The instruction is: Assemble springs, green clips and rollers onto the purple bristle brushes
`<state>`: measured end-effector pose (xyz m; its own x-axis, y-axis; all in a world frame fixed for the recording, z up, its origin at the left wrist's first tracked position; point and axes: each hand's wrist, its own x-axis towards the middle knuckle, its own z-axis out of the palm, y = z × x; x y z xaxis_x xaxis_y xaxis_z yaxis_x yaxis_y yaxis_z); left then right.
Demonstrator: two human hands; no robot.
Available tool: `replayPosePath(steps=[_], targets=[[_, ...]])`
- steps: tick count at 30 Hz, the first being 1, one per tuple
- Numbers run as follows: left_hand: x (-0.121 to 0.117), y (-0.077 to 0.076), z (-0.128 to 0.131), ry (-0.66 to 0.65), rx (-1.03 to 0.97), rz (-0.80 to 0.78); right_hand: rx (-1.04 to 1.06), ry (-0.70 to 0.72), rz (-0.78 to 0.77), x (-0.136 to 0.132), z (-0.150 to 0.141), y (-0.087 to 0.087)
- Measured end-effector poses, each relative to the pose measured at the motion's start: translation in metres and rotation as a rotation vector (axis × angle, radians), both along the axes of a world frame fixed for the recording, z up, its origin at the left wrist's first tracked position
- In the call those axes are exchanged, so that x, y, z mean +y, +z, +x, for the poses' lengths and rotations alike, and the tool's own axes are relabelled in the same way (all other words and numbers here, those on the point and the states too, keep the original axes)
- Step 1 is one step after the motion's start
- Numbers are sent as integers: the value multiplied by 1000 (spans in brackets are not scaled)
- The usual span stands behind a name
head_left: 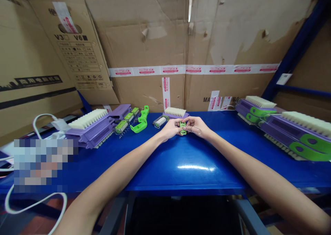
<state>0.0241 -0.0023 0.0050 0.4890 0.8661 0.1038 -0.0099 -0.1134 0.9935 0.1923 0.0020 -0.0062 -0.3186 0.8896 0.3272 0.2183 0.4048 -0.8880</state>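
Note:
Both hands meet over the middle of the blue table. My left hand [171,130] is closed on a small bright green plastic part [183,129]. My right hand [199,126] has its fingers closed at the same part, and a thin see-through coil [192,129] lies across those fingers. How the coil joins the green part is too small to tell. Just behind the hands sits a purple block with cream bristles [175,112]. To the left of my left hand lies a small clear-cased grey and white piece [160,121].
Purple bristled brushes [89,126] are stacked at left, beside several green-and-clear pieces with coils [124,122] and a green handle [142,121]. More purple brushes with green handles [297,130] stand at right. A white cable [38,119] runs at left; cardboard [150,42] walls the back.

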Motion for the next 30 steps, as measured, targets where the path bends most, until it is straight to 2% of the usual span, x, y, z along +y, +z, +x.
replayPosePath(steps=[16, 19, 24, 30], targets=[[0, 0, 4, 5, 70, 32, 56, -85, -44, 4, -4, -3], [1, -1, 3, 22, 42, 10, -48, -59, 24, 2, -3, 0], [7, -4, 1, 44, 11, -5, -331, -109, 262, -3, -1, 5], [12, -7, -3, 109, 29, 39, -490, -113, 373, -12, -4, 9]])
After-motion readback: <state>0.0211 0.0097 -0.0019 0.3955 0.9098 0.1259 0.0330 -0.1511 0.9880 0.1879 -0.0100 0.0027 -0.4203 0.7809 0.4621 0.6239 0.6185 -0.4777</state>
